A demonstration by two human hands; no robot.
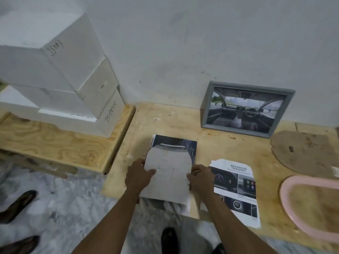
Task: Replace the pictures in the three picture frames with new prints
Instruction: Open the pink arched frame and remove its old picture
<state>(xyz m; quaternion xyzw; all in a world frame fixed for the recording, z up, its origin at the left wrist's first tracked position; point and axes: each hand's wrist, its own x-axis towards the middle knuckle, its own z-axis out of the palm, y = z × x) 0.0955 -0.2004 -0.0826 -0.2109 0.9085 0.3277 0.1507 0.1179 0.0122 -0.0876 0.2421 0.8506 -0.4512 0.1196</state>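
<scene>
Both my hands hold a pale sheet of paper (169,173) with a rounded top, low over the plywood table (165,123). My left hand (140,176) pinches its left edge and my right hand (200,177) grips its right edge. Under the sheet lies a dark printed brochure (190,146). A torn print (236,189) headed "ADVANCED" lies just to the right. A grey rectangular picture frame (246,109) with a car-interior picture leans on the wall behind. At the far right lie an oval brown backing board (304,153) and a pink oval frame (291,209), back side up.
White foam boxes (60,74) are stacked on a lower plywood shelf (60,143) at the left. A white wall (183,43) closes the back. Dark shoes (18,204) stand on the marble floor at the lower left, and another shoe (169,239) shows between my arms.
</scene>
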